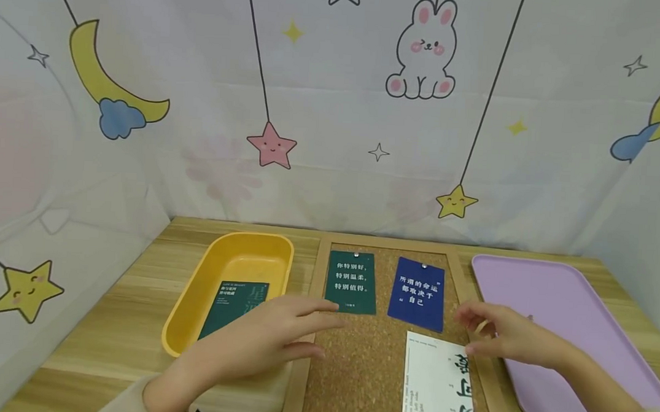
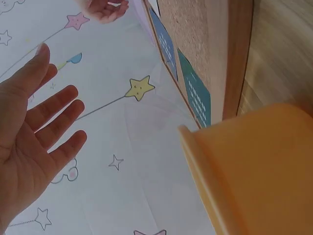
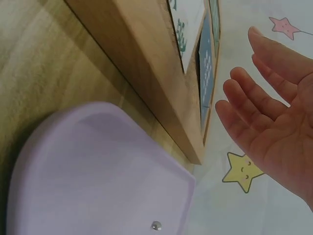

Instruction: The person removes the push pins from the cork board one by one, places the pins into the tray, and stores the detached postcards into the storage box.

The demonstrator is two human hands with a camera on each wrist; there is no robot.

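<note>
My left hand [image 1: 280,330], fingers extended and holding nothing, hovers over the left frame of the cork board [image 1: 350,373]. On the other side, my right hand [image 1: 515,338] is above the board's right frame, its fingers loosely bent and nothing between them. Its fingertips overlap the corner of a white card [image 1: 433,382] with large dark green characters. Two more cards hang on the upper cork: a green card [image 1: 351,287] on the left and a blue card [image 1: 416,296], slightly tilted, on the right. Each has a silver pin at its top edge.
Left of the board stands a yellow bin [image 1: 250,255] with a dark green card [image 1: 231,306] inside. A purple tray [image 1: 568,315] lies to the right, holding a small silver pin [image 3: 156,225]. Behind the wooden table hangs a patterned white cloth [image 1: 339,120].
</note>
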